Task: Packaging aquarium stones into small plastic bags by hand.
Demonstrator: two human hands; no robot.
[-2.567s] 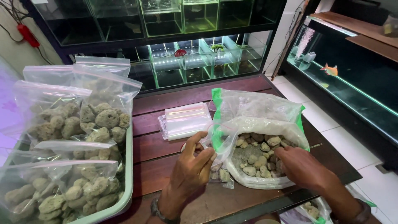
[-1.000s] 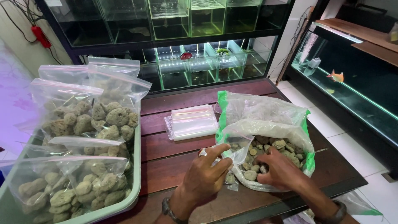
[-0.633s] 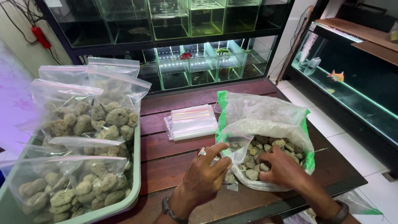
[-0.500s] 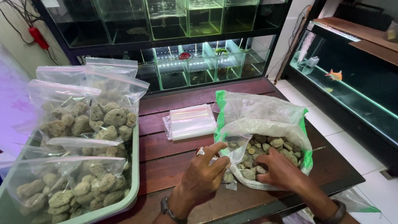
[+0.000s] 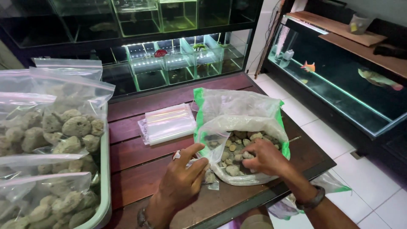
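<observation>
Wooden table (image 5: pixel 140 169) | left hand (image 5: pixel 182 180) pinches small bag (image 5: pixel 210 144) | right hand (image 5: pixel 263 157) grasps stones (image 5: pixel 232 157)

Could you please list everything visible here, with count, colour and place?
Large stone sack: one, clear with green edges, open on the table's right side.
Stones: many, grey-brown, inside the sack.
Small zip bag: one, clear, at the sack's mouth.
Empty zip bags: a stack, clear, mid-table.
Filled bags: several, clear with grey rocks, in the tray.
Tray: one, pale green, left.
Table: one, dark red wood.
Aquariums: many, glass, behind and right.
Fish: two seen, orange and brownish, right tank.
Left hand: holds the small bag.
Right hand: on the stones.
</observation>
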